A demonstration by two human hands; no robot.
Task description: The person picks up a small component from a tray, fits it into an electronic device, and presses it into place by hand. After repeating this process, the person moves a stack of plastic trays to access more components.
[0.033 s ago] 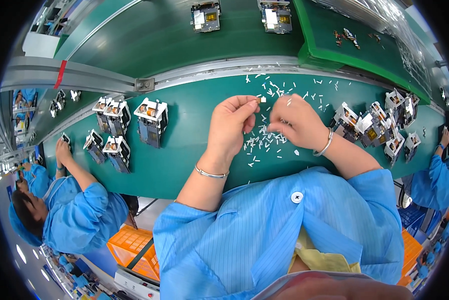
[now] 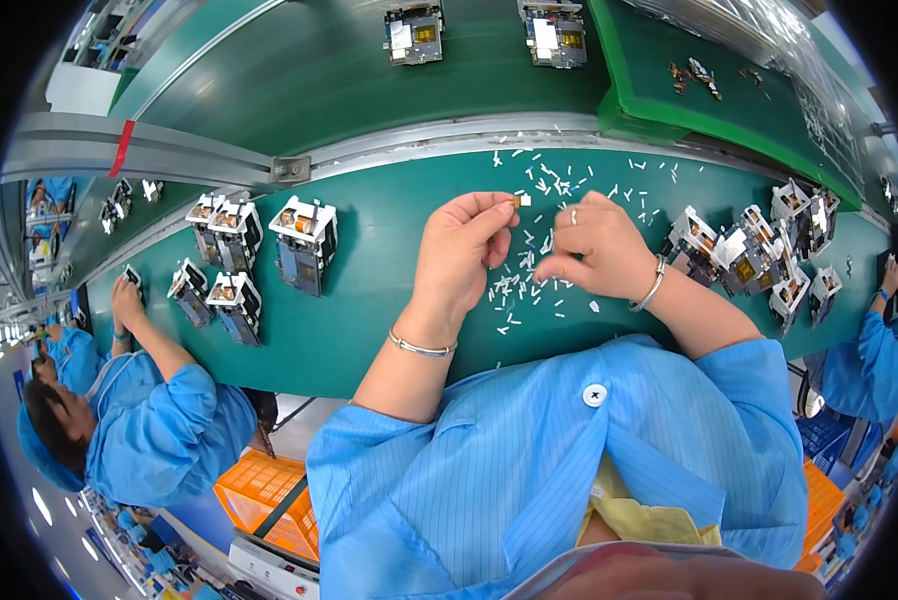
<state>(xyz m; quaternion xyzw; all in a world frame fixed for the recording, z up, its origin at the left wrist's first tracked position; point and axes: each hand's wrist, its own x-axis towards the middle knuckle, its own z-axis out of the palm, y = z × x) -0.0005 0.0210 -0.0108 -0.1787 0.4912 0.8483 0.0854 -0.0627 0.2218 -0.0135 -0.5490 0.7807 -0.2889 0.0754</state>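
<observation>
My left hand point(image 2: 469, 232) pinches a small brown flexible circuit piece point(image 2: 517, 202) with a white end point(image 2: 526, 199) between thumb and forefinger. Just to its right hovers my right hand point(image 2: 599, 245), fingers loosely bent and thumb standing apart, with nothing visible between them. A tiny pale band or strip shows on one of its fingers; I cannot tell which. Under and around both hands, many short white strips point(image 2: 529, 285) lie scattered over the green work table point(image 2: 389, 350). More strips point(image 2: 559, 183) lie beyond my fingers.
White-topped electronic modules point(image 2: 304, 240) stand at the left, and a cluster of similar modules point(image 2: 749, 250) at the right. Beyond a metal rail point(image 2: 409, 137), two modules point(image 2: 414, 38) sit on a green surface beside a green-edged tray point(image 2: 619, 105). A co-worker point(image 2: 159, 420) sits at left.
The right hand's fingers have lifted slightly away from its thumb, leaving a wider gap. My left hand keeps its pinch, with a little more of the brown piece showing.
</observation>
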